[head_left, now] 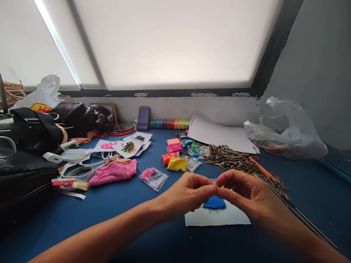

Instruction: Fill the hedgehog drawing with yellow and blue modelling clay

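My left hand (189, 191) and my right hand (248, 191) meet fingertip to fingertip over a white sheet (219, 220). Thumb and forefinger are pinched on each side, and what lies between them is too small to make out. Below the fingers, a flat blue clay shape (215, 202) is on the sheet, with thin drawn lines under it and a bit of yellow at its left edge. My hands cover the sheet's upper part. Just beyond the right hand spreads a pile of striped sunflower seeds (229, 157). A yellow clay lump (177, 164) lies past the left hand.
A clear bag with pink clay (154, 179), a pink cloth (113, 172) and finished clay cards (127, 147) lie left. Black bags (30, 164) crowd the left edge. An orange stick (262, 168) rests on the seeds. White sheets (216, 133) and a plastic bag (290, 131) stand behind.
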Motion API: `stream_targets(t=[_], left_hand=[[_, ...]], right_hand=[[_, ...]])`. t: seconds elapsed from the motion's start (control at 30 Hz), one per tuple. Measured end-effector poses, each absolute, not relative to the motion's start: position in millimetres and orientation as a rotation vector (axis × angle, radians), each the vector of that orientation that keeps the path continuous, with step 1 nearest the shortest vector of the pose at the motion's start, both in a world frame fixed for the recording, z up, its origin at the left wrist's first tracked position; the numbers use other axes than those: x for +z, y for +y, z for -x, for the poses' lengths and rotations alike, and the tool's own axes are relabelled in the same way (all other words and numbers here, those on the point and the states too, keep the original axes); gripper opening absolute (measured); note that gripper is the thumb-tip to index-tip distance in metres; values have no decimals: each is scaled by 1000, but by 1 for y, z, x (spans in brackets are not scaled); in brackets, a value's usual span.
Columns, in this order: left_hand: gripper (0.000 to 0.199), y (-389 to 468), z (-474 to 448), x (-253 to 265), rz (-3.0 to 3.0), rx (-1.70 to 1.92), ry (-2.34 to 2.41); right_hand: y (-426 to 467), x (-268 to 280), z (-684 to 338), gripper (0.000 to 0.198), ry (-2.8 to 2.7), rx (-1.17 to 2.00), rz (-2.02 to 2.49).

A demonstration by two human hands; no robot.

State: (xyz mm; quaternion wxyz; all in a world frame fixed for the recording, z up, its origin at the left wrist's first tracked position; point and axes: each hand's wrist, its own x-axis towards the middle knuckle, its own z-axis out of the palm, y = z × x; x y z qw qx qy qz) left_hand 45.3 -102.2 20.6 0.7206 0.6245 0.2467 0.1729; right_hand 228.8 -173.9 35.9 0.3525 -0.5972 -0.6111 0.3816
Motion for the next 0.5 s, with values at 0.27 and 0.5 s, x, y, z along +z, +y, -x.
stream_targets(t=[0.27,0.5], left_hand=[[52,-102,-44,27,-1240,185,367],[63,-100,-42,21,-1268,209,368]], right_hand=[[-175,37,-227,33,-1562,1006,1535],[-173,35,-231,39,-1586,1012,1537]])
